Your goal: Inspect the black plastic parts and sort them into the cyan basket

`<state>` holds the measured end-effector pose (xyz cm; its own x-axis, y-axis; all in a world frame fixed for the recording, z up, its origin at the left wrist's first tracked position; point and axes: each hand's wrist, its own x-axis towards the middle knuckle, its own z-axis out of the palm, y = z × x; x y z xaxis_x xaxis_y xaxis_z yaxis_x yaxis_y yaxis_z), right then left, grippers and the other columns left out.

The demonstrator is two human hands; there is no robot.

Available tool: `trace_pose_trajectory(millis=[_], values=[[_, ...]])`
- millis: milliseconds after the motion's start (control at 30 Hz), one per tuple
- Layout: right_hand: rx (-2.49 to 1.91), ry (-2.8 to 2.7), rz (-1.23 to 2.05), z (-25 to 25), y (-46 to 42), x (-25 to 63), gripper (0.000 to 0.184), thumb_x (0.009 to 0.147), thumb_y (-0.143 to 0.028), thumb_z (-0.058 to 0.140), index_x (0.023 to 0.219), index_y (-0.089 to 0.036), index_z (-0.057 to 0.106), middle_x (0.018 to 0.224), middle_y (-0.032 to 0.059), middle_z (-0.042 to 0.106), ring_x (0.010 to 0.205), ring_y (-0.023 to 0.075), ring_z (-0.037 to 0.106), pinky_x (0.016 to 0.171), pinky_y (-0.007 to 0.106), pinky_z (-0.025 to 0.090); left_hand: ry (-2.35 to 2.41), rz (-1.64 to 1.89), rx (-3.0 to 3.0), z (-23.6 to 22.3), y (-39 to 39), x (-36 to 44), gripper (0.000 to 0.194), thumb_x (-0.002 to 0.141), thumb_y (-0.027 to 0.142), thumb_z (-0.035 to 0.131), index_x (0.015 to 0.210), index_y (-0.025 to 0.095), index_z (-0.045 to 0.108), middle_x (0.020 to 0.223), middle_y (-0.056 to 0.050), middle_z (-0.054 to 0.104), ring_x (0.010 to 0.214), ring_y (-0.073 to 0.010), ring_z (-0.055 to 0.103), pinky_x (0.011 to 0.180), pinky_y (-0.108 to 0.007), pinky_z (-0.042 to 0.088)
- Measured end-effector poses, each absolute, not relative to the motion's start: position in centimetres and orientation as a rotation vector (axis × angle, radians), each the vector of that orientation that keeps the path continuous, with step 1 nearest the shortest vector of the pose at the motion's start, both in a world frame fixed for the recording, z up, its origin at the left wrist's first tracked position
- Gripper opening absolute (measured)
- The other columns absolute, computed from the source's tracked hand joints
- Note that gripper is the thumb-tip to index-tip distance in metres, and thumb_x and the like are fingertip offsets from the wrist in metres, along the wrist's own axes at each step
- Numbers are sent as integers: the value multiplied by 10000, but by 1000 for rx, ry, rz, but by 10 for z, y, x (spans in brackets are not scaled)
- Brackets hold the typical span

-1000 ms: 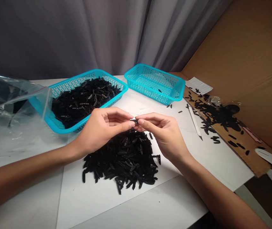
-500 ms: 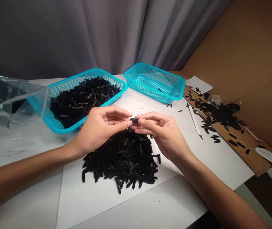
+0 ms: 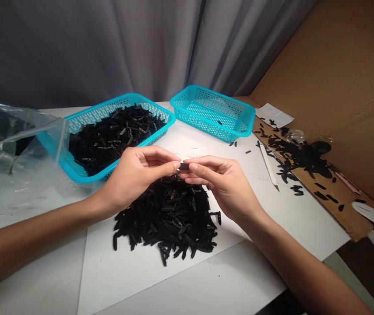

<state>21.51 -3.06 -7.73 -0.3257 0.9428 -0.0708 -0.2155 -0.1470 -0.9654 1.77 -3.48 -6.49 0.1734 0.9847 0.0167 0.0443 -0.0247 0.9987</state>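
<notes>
Between the fingertips of both hands is a small elongated black piece (image 3: 184, 166); its exact kind is too small to tell. My left hand (image 3: 144, 173) pinches its left end with thumb and fingers. The right end is pinched by my right hand (image 3: 221, 175). Below my hands, a pile of similar black pieces (image 3: 174, 218) lies on a white sheet (image 3: 108, 280). Some pieces in the pile show small holes. Fingers cover both ends of the held piece.
A blue basket (image 3: 75, 177) heaped with black pieces stands at left, beside a clear plastic bag (image 3: 19, 153). A second blue basket (image 3: 206, 124) holds a small black bit. On the right, a white-handled knife (image 3: 267, 164) lies near cardboard (image 3: 354, 227) strewn with black scraps.
The held black piece appears slightly turned between my fingertips, showing more of its side. Both hands stay in nearly the same place above the pile.
</notes>
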Motion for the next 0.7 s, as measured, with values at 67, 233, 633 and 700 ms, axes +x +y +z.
trace_pose_trajectory(millis=[67,233,633,700], values=[[-938,-1186,1625,-77,-30,216,145,842,-286,804,948,-188,815,910,58,810,823,173,779,790,285,645,1112,1086,1347,-64,-34,17,27,818,219,788,834,198,791,822,7,780,781,-117,709,720,-172,549],[-949,-1160,1571,-76,-29,218,160,897,-295,744,978,-173,807,849,44,797,806,157,772,783,251,633,1142,1134,1388,-65,-33,16,60,802,233,809,841,191,790,821,13,780,766,-101,699,711,-156,542],[-934,-1168,1632,-78,-30,215,133,809,-238,835,916,-166,800,862,56,815,792,147,779,757,217,623,1090,1076,1290,-66,-33,18,43,837,220,781,855,181,784,815,13,771,777,-92,691,725,-142,531],[-928,-1147,1647,-79,-30,214,127,811,-241,834,905,-164,798,845,56,816,780,141,780,745,204,621,1101,1077,1283,-66,-33,19,57,830,227,788,859,178,784,824,12,774,780,-91,692,727,-139,531]])
